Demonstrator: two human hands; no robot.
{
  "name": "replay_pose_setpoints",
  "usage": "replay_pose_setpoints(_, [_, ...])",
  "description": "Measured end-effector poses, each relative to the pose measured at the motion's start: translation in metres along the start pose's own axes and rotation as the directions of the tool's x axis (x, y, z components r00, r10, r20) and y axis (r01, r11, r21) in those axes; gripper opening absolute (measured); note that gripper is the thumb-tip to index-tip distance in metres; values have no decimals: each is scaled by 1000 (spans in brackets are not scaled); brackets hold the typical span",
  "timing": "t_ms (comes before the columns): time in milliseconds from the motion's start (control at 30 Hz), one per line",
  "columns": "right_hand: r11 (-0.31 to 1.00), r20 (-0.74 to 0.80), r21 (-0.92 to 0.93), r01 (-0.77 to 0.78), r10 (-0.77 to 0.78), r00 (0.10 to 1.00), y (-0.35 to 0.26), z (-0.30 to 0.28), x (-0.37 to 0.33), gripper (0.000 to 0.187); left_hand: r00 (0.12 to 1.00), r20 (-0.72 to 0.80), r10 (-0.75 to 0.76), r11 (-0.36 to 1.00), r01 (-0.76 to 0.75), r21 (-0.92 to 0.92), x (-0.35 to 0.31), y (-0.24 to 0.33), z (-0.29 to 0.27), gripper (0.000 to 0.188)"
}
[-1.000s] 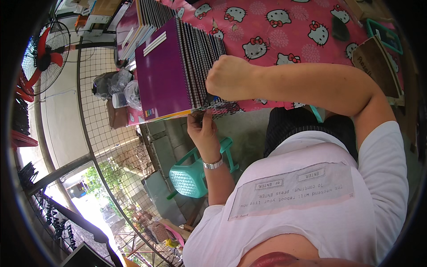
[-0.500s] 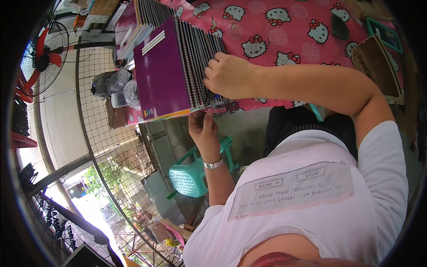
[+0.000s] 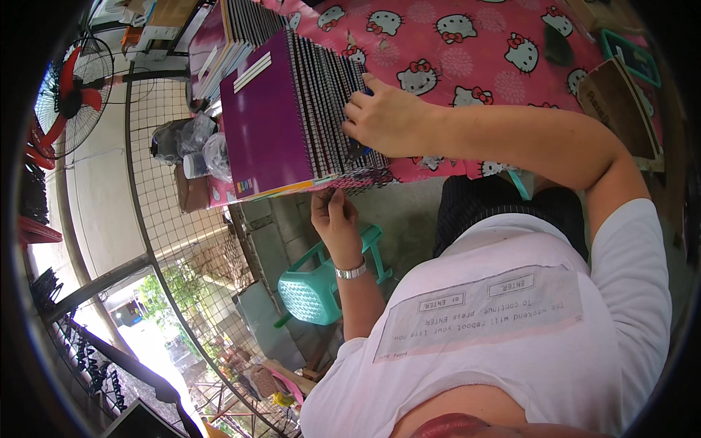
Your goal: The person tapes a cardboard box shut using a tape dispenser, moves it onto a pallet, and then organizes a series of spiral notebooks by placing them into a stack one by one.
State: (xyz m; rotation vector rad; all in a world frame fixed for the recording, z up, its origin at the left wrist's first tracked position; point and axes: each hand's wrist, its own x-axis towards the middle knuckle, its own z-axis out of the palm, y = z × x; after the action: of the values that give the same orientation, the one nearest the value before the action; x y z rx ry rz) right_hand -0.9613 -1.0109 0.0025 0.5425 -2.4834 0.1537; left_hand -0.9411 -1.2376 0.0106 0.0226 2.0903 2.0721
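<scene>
A tall stack of spiral notebooks point(image 3: 266, 120) with a purple cover on top stands at the table's near edge. Their black coil bindings point(image 3: 321, 109) face right. Against that bound side, my right hand point(image 3: 387, 120) is closed around a small tool with dark and blue parts point(image 3: 358, 151), mostly covered by the fingers. My left hand point(image 3: 336, 219), with a silver watch band at the wrist, is just below the stack's near lower corner. Its thumb and fingers are bent together there; whatever they pinch is hidden.
A second notebook stack point(image 3: 252, 25) is behind the first. Plastic-wrapped items point(image 3: 208, 146) sit to its left. A pink patterned cloth point(image 3: 453, 58) covers the table, with a brown cardboard piece point(image 3: 621, 106) at right. Below is a green plastic stool point(image 3: 310, 296); a red-bladed fan point(image 3: 69, 98) stands far left.
My right hand has shifted slightly right along the coils, and a bit of blue now shows above its fingers. My left hand has dropped very slightly and its fingers are more bent.
</scene>
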Motion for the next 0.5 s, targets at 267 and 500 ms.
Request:
replay_pose_setpoints(267, [982, 369, 188, -16, -56, 928, -10, -10, 18, 10, 1000, 10, -18, 992, 17, 126, 5, -6, 7, 6])
replay_pose_setpoints(500, [989, 185, 143, -33, 6, 983, -2, 1, 2, 11, 997, -3, -82, 995, 81, -53, 2, 0, 8, 8])
